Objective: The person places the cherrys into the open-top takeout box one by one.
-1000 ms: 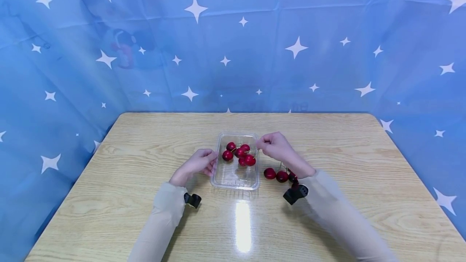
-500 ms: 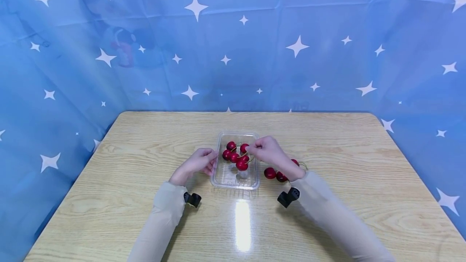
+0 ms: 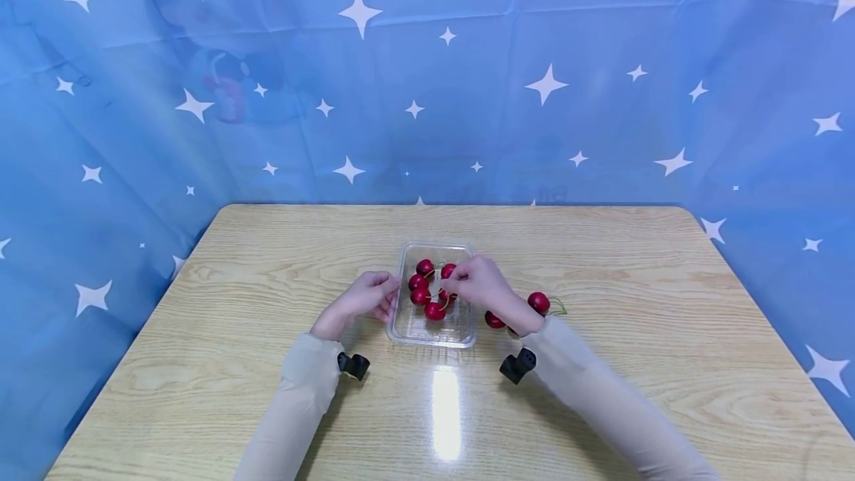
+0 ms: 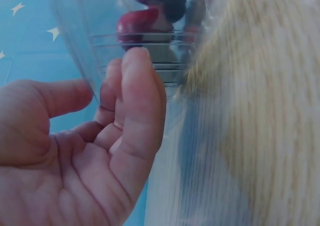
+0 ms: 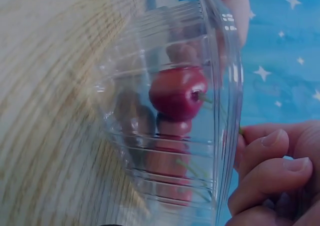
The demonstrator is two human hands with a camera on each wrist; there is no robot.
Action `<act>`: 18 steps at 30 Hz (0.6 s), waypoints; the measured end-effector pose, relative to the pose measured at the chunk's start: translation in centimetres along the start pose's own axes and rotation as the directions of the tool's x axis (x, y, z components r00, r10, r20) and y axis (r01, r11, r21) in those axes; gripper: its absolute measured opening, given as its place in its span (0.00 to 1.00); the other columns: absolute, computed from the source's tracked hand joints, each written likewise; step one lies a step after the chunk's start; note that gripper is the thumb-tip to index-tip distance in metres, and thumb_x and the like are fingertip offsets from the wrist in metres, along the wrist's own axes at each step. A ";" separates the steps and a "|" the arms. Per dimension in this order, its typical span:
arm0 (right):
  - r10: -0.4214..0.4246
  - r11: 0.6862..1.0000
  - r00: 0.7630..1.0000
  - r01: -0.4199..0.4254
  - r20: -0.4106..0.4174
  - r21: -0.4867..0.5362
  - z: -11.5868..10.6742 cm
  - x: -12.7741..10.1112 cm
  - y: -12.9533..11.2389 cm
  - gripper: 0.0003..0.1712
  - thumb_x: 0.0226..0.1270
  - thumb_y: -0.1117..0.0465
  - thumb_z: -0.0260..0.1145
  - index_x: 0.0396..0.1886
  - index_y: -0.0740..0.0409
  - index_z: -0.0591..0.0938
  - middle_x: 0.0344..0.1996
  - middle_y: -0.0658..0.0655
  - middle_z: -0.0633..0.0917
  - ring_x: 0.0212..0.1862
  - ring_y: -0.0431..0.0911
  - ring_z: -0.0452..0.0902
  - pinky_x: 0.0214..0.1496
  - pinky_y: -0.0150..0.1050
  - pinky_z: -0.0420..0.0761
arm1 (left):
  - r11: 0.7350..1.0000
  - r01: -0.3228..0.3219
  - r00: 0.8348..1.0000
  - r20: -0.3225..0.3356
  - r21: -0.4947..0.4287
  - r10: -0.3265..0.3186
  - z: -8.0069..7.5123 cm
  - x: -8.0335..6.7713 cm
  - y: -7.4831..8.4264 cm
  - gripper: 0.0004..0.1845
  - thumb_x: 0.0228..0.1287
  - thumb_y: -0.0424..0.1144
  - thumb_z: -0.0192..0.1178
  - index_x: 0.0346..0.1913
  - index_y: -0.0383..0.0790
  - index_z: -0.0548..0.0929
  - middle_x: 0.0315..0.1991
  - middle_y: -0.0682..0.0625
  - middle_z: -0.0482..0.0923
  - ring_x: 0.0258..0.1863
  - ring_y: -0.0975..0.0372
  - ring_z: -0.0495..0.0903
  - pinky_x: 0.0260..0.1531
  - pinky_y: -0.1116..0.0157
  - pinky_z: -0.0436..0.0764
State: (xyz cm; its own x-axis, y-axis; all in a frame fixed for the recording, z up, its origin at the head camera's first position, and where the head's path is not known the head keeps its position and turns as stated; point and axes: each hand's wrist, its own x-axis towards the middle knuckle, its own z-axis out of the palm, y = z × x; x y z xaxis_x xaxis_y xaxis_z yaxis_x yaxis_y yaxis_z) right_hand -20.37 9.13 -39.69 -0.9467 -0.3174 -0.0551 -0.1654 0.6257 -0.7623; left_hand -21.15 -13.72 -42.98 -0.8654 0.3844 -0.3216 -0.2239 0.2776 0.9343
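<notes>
Over the clear tray (image 3: 461,336), the right hand (image 3: 476,284) pinches a cherry stem; left hand (image 3: 364,301), fingers relaxed, steadies the wall. Several cherries (image 3: 427,289) are inside, a few loose cherries (image 3: 538,302) left on the table (image 3: 267,280).

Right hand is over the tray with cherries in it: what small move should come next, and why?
Probably open the right hand and let the cherry drop: its curled fingers sit over the tray, where cherries already lie, while the left hand steadies the tray's side. More cherries wait on the table.
</notes>
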 end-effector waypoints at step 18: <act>-0.019 0.988 0.998 0.028 0.065 -0.150 0.6 0.0 -0.5 0.19 0.64 0.57 0.63 0.15 0.60 0.83 0.06 0.51 0.74 0.09 0.38 0.60 0.16 0.31 0.60 | 0.999 -0.040 0.999 0.007 -0.001 0.040 0.0 -0.4 -0.2 0.16 0.73 0.41 0.46 0.27 0.36 0.71 0.20 0.50 0.72 0.16 0.64 0.72 0.18 0.72 0.77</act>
State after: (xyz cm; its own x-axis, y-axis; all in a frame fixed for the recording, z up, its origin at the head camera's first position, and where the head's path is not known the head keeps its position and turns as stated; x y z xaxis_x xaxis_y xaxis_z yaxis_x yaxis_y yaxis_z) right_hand -20.08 8.36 -39.69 -0.9235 -0.3745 -0.0825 -0.2316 0.7162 -0.6583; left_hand -20.77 -13.89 -43.04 -0.8705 0.4016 -0.2846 -0.1892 0.2608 0.9467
